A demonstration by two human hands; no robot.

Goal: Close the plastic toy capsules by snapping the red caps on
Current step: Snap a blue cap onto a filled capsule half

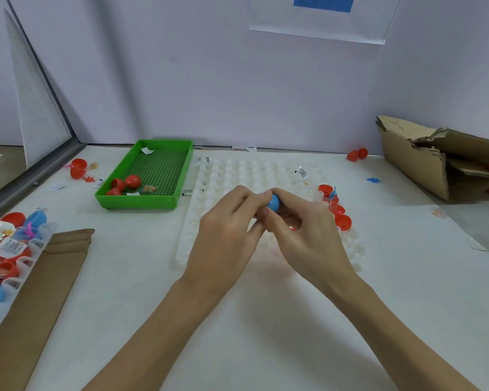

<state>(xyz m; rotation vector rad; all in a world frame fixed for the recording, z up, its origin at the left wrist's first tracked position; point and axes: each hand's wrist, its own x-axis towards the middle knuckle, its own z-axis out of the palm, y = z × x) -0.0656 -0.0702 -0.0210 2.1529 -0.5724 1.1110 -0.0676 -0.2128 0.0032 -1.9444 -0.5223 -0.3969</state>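
My left hand (228, 224) and my right hand (301, 228) meet over the clear plastic holder tray (206, 221) in the middle of the table. Between their fingertips they pinch a small blue capsule (273, 203); only its rounded blue part shows, the rest is hidden by fingers. A sliver of red shows under my right hand. Several red caps (340, 215) lie on the tray's right side, just right of my right hand.
A green bin (181, 176) at the back left holds a few red caps (126, 183). A cardboard box (40, 280) with red and blue capsules (3, 246) is at the left. A torn cardboard box (424, 162) stands at the right. Loose red caps (356, 154) lie by the wall.
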